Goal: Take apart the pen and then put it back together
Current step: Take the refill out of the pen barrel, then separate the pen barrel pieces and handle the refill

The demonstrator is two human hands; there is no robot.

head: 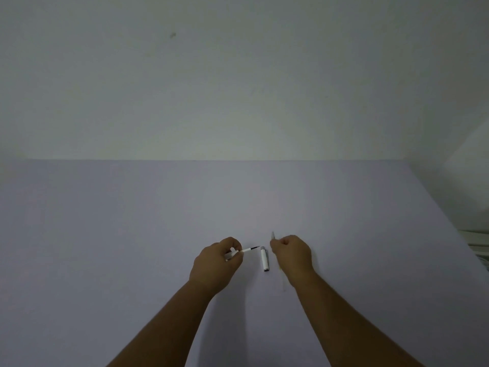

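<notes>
Pale lilac table [158, 234] under both bare forearms, with a white cap [265, 260] lying flat on it between the two hands; I'll place the rest from that cap. Just left of the cap, the left hand [218, 263] is curled closed around a white refill [247, 250], pinched at the fingertips so the thin white stem and dark tip stick out toward the cap's far end, close to it but whether touching I cannot tell. Just right of the cap, the right hand [292, 258] is closed into a loose fist around a clear barrel [273, 236], whose faint tip pokes up past the knuckles, beyond the cap. Behind everything stands a plain wall [238, 75].
</notes>
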